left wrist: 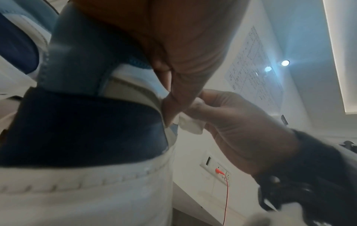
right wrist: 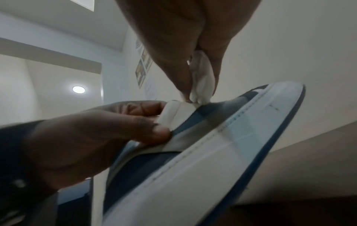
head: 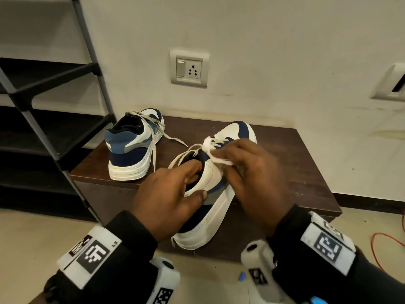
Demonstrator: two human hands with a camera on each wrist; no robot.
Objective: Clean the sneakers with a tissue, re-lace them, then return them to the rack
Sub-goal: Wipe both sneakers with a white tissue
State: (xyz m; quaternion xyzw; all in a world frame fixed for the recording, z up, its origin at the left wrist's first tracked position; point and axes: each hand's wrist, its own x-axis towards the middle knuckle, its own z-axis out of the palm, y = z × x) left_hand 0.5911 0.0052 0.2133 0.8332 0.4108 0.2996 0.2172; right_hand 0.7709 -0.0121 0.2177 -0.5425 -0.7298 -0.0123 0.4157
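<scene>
A white and navy sneaker [head: 215, 189] is tilted on its side over the front of a dark wooden bench [head: 306, 163]. My left hand [head: 173, 194] grips its collar, fingers inside the opening and thumb on the outer side [right wrist: 154, 133]. My right hand [head: 252, 172] pinches a white tissue [head: 219, 154] and presses it on the upper near the laces; the tissue [right wrist: 201, 82] also shows between thumb and fingers, touching the shoe [right wrist: 212, 145]. The second sneaker [head: 133, 145] stands upright on the bench at the left, laces loose.
A black shoe rack [head: 50, 102] with bare shelves stands at the left against the wall. A wall socket [head: 189, 69] is above the bench. An orange cable [head: 381, 244] lies on the tiled floor at the right, and a small blue scrap [head: 242, 277] lies near my wrists.
</scene>
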